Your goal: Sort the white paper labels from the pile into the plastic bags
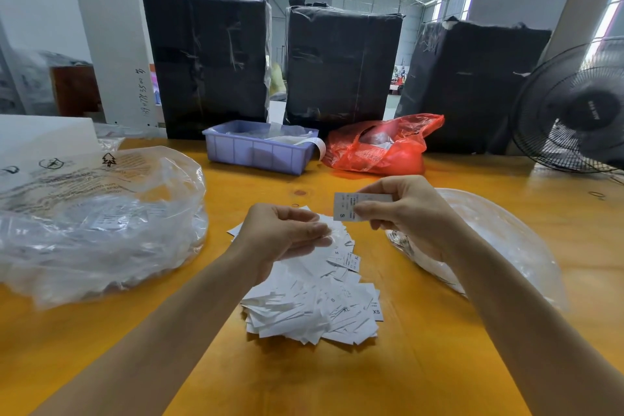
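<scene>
Now the right hand (401, 209) pinches one label (346, 208) marked S, lifted above the pile (314, 300).

Its fingers (363, 211) clamp the label's right end, long axis lying left to right; the left hand (287, 235) hovers over the pile, fingers loosely curled, whether holding anything I cannot tell. Nearest lies the clear bag (499, 240) just right of that hand; the bigger bag (101, 219) sits across the yellow surface (337, 382), beyond the left hand.

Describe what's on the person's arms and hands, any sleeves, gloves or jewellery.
Both forearms are bare up to the frame edge, with no sleeves showing. The left hand and right hand wear no gloves, and no rings, watch or bracelets are visible.
</scene>
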{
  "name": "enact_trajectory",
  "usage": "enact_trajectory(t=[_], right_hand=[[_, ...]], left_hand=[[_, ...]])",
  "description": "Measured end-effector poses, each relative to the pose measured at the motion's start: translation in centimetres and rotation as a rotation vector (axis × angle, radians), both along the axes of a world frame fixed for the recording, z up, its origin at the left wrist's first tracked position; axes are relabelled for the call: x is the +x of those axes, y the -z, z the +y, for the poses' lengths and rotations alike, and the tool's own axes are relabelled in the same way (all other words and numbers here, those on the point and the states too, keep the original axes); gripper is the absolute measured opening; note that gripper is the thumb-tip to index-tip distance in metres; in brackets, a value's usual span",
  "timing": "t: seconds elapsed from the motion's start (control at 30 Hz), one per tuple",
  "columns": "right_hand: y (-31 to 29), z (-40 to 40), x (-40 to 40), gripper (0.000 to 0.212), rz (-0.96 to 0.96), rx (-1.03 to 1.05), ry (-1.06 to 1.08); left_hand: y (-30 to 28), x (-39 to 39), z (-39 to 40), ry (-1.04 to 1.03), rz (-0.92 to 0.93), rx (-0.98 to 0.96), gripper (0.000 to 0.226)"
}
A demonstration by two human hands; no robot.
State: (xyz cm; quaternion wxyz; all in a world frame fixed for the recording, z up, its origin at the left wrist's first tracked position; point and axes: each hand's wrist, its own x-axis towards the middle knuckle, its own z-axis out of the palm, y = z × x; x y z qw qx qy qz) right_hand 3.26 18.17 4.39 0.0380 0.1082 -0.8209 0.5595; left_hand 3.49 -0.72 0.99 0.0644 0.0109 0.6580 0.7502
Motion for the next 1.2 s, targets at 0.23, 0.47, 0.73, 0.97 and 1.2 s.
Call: enact_trajectory(t=[0.23, 0.47, 0.73, 0.97, 1.2], right_hand=[[0.1, -0.3, 0.0, 0.006, 0.030, 0.101, -0.020], [0.4, -0.8, 0.0, 0.004, 0.062, 0.181, -0.020], [0.6, -0.9, 0.2, 0.005, 0.013, 0.258, -0.087], [0.4, -0.8, 0.2, 0.007, -0.062, 0.295, -0.127], [0.7, -1.1, 0.3, 0.018, -0.079, 0.336, -0.192]], left_hand=[[0.0, 0.0, 0.0, 0.025, 0.002, -0.008, 0.022], [0.0, 0.0, -0.1, 0.044, 0.005, -0.047, 0.022], [0.0, 0.0, -0.1, 0.022, 0.014, -0.054, 0.022], [0.1, 0.1, 0.1, 0.024, 0.109, -0.163, 0.016], [0.6, 0.1, 0.8, 0.035, 0.151, -0.255, 0.010]])
